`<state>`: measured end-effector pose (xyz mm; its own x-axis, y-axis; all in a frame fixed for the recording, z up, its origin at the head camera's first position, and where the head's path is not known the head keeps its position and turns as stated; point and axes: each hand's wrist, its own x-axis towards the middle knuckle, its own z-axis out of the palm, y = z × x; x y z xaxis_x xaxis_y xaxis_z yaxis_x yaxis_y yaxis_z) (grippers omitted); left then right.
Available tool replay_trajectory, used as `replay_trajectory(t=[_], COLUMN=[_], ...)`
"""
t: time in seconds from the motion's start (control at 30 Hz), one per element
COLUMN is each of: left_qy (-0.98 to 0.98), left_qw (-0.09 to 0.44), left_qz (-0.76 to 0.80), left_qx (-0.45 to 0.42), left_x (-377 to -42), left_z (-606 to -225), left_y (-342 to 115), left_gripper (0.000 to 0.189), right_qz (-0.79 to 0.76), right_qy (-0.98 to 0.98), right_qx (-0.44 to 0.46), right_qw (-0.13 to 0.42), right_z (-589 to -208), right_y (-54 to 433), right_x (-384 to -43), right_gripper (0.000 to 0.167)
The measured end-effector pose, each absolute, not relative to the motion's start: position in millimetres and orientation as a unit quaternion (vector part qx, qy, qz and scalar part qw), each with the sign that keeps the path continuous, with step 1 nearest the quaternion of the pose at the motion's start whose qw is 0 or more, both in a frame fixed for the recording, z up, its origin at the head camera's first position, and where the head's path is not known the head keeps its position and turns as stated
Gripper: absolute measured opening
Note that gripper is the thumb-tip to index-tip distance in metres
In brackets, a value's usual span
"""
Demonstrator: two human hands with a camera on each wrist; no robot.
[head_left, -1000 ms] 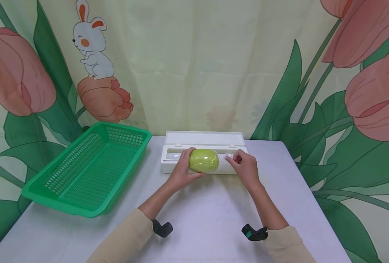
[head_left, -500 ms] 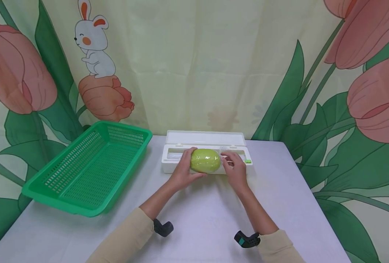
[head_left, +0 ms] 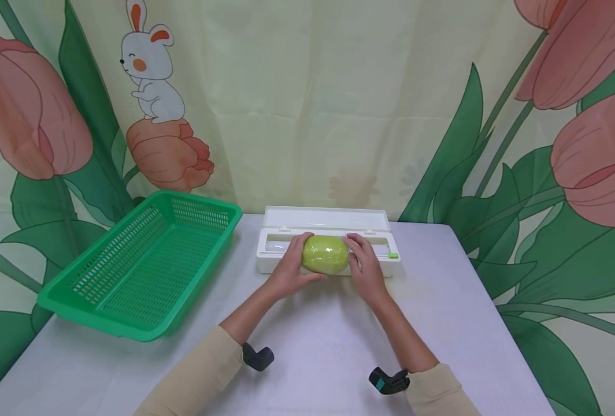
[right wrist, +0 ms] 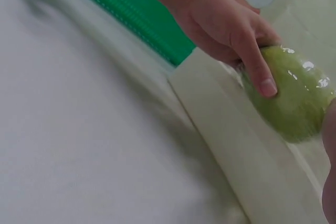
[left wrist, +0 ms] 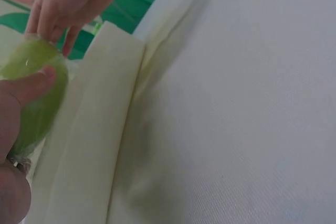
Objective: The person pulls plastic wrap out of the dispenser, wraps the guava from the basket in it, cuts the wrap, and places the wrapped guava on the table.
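- Left of the white box [head_left: 328,219], green basket [head_left: 146,266]
- Partly hiding the box, wrapped green fruit [head_left: 325,254]
- Left hand [head_left: 287,273], fingers curled round it; right hand [head_left: 367,274], thumb apart, fingertips touching it

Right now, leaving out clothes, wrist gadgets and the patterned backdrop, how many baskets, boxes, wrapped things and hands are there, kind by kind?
Baskets: 1, the green basket
Boxes: 1, the white box, lid open
Wrapped things: 1, the yellow-green thing in clear film
Hands: 2, the left hand and the right hand
Total: 5
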<state>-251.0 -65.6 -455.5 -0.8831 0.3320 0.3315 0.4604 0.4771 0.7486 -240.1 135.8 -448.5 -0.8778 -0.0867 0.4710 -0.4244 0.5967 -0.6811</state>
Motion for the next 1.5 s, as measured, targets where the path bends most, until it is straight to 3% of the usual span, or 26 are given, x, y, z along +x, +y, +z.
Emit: replay_trajectory(t=[0.13,0.33,0.43,0.53,0.83,1.1,1.3,1.5], left_qy=[-0.857,-0.859,-0.859,-0.855,-0.849,-0.854,-0.829,-0.859], left_qw=[0.07,0.063,0.074,0.098,0.127,0.108,0.112,0.118], left_qz=[-0.456,-0.456,-0.459,-0.467,-0.471,-0.48,-0.525,-0.468], left_qx=[-0.231,-0.224,-0.215,-0.205,-0.205,-0.17,-0.158,-0.174], left_x=[-251.0,-248.9,-248.0,-248.4,-249.4,-251.6,-252.0,-253.6], left_z=[-456.2,-454.8,-453.3,-453.4,-452.4,-460.7,-460.8,-461.4], left_y=[-66.6,-67.5,-67.1,-66.3,-71.5,-72.6,-73.7,-75.1], left_gripper=[0.098,0.1,0.103,0.104,0.091,0.088,0.082,0.087], right_qz=[0.401,0.433,0.429,0.422,0.47,0.463,0.46,0.414], right_qy=[-0.885,-0.888,-0.89,-0.893,-0.87,-0.872,-0.869,-0.895], right_qx=[0.143,0.138,0.147,0.151,0.119,0.117,0.096,0.097], right_qw=[0.188,0.066,0.043,0.047,0.087,0.11,0.155,0.134], right_z=[-446.3,-447.8,-450.8,-452.6,-455.5,-459.8,-462.5,-463.0], right_y=[133.6,134.7,134.5,132.4,130.4,126.8,122.9,122.7], right_x=[-237.2,-232.4,-232.0,-233.6,-241.0,-240.9,-241.5,-242.8], right_gripper=[0.039,0.053,0.07,0.09,0.075,0.101,0.085,0.089])
